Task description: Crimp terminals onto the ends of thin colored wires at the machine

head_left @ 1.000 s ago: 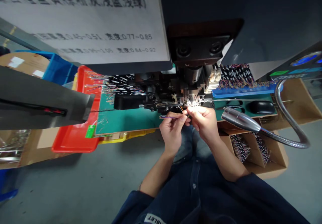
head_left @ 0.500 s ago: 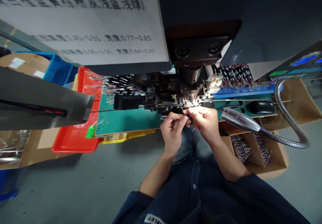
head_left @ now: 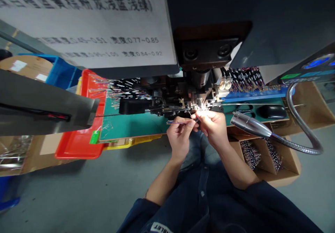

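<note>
My left hand (head_left: 180,133) is closed on a bundle of thin coloured wires (head_left: 173,122), whose ends stick out to its left. Close beside it, my right hand (head_left: 213,125) is pinched at the lit working point of the machine (head_left: 200,102). Fine wire strands show between the two hands, but what the right fingertips grip is too small to make out. Both hands are just in front of the machine's metal head, with fingertips nearly touching. A terminal strip (head_left: 110,115) runs in from the left.
A red tray (head_left: 78,145) and a green mat (head_left: 131,126) lie left. On the right are a flexible lamp (head_left: 251,124), a black rounded object (head_left: 272,111) and a cardboard box (head_left: 290,173) holding wire bundles. The dark machine housing (head_left: 274,23) hangs above.
My right hand's fingertips have shifted very slightly, and the strands between the hands lie differently. My left hand keeps its hold on the wires.
</note>
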`<state>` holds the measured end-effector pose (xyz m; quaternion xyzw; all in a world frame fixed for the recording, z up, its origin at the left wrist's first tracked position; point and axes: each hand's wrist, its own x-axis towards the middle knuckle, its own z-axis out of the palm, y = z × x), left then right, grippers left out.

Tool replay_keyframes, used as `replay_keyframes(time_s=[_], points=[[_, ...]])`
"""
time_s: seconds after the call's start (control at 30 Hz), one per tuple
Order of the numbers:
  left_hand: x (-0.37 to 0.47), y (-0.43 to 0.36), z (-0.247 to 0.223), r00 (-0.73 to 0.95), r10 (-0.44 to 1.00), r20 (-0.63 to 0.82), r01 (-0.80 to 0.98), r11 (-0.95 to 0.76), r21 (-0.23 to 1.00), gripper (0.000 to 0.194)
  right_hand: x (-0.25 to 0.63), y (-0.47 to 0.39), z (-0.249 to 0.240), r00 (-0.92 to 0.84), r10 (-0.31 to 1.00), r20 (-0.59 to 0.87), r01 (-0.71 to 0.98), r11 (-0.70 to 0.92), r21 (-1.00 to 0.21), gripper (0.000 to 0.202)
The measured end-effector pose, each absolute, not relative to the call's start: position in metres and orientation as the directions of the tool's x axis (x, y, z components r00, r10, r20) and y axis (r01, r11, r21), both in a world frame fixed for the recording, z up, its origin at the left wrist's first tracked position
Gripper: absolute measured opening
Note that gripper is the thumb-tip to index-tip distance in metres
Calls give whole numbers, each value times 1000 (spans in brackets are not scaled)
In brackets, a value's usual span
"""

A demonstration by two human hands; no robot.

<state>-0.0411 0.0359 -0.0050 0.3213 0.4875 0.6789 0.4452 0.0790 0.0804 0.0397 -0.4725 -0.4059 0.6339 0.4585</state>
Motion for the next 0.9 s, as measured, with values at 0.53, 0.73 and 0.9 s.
replay_keyframes(time_s=[0.53,0.73,0.9], points=[[-44,35,-3,-321,947,29,-270,-121,955,30,88,78,51,-211,961,-180,-100,-205,-974,35],[-44,34,-3,-350,936,45,-261,-144,954,26,85,79,44,-186,963,-196,-172,-228,-958,36],[-44,34,-4,-376,925,55,-272,-167,948,23,80,79,41,-164,961,-223,-202,-254,-946,39]])
